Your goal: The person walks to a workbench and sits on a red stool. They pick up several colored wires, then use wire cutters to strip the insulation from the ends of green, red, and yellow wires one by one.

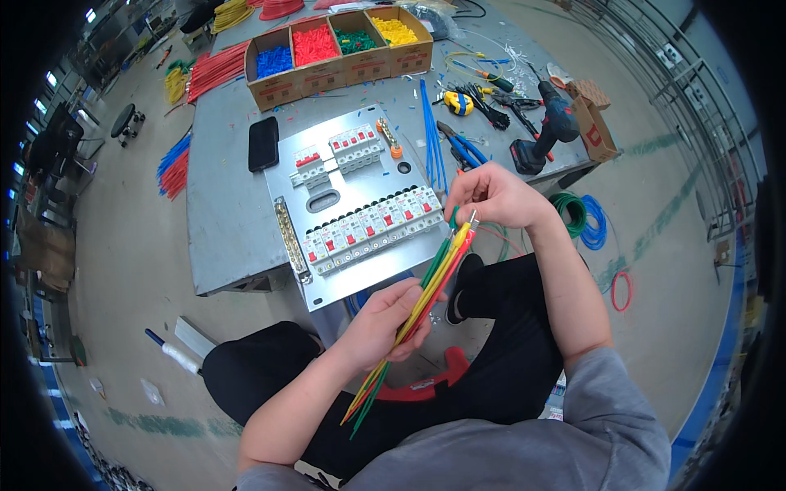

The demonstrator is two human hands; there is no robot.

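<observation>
My left hand [383, 321] is wrapped round a bundle of green, yellow and red wires [442, 277], which slants over my lap. Bare metal shows at some of the upper wire ends. At that end, the thumb and fingers of my right hand [496, 196] pinch a small green sleeve-like piece [453, 218]; its exact kind is partly hidden. Just left of the wires, a metal mounting plate [368, 186] lies on the table's near edge. It carries a long row of circuit breakers [372, 229], two shorter breaker groups [355, 150] and a brass terminal bar [290, 237].
A divided cardboard box [344, 67] of blue, red, green and yellow caps stands on the grey table [225, 221]. A black phone [264, 143], blue wires [432, 135], pliers [463, 146], a tape measure [458, 103] and a cordless drill [547, 127] surround the plate.
</observation>
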